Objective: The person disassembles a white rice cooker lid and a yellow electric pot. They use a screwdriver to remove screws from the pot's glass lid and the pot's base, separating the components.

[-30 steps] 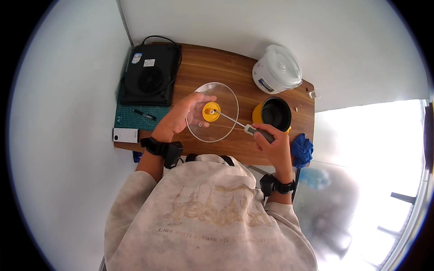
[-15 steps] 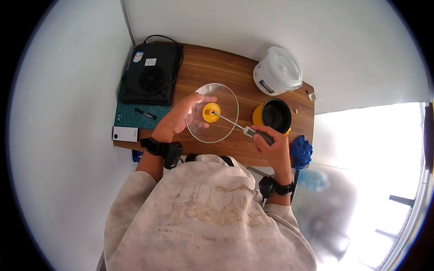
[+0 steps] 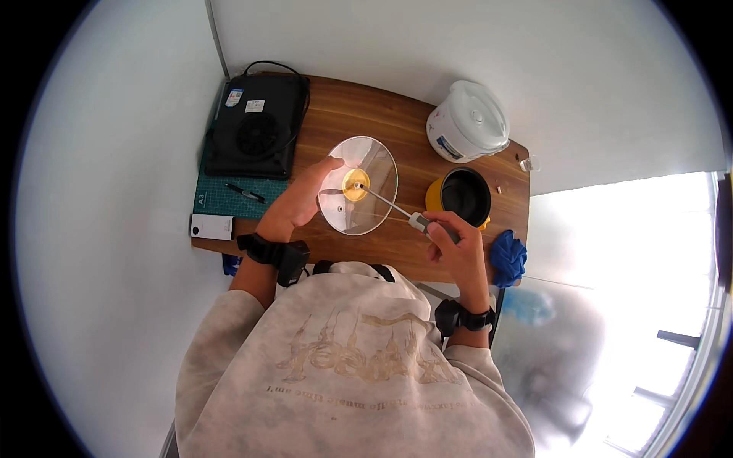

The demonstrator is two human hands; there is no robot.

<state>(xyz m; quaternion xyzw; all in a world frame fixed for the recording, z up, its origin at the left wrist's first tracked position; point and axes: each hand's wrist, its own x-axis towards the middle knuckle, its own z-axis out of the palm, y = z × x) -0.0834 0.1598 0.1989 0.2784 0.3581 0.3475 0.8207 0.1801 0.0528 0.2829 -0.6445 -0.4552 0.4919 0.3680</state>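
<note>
Above the wooden table (image 3: 359, 95), my left hand (image 3: 298, 202) grips the left rim of a round glass pot lid (image 3: 379, 169). Its thumb shows at the edge, while most of the fingers are hidden by the lid and its glare. A yellow knob (image 3: 353, 195) sits at the lid's centre. In my right hand (image 3: 462, 252) is a screwdriver (image 3: 420, 222) with a grey and white handle. The metal shaft slants up to the left, and its tip meets the middle of the knob. A small hole shows in the glass below the knob.
An upturned black induction cooker (image 3: 248, 153) lies at the back left on a green cutting mat (image 3: 217, 200), near a pen (image 3: 246, 192) and a white box (image 3: 212, 227). To the right stand a white rice cooker (image 3: 477, 118), a yellow pot (image 3: 436, 195) and a blue cloth (image 3: 508, 253).
The lid has tilted and shifted slightly up and left, and glare now covers its left half. My right hand and the screwdriver have moved a little left with it.
</note>
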